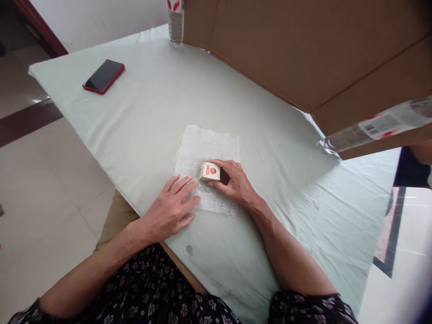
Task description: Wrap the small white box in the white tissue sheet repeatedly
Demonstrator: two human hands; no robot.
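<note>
A small cream-coloured box [209, 172] with a red logo sits over a sheet of bubble wrap [209, 143]. My right hand [234, 182] grips the box from its right side, with the thumb on the near edge and fingers on the far edge. To the left, my left hand [175, 204] lies flat with fingers spread, its fingertips on the left edge of the bubble wrap, apart from the box. The wrap is spread out on the pale green tablecloth [145, 121].
A phone in a red case [104, 76] lies at the far left of the table. A large cardboard panel [270, 49] stands along the back right, with a clear plastic bottle [176, 27] at its left end and another bottle [374, 126] at its right. Part of a person [420, 155] shows at the right edge.
</note>
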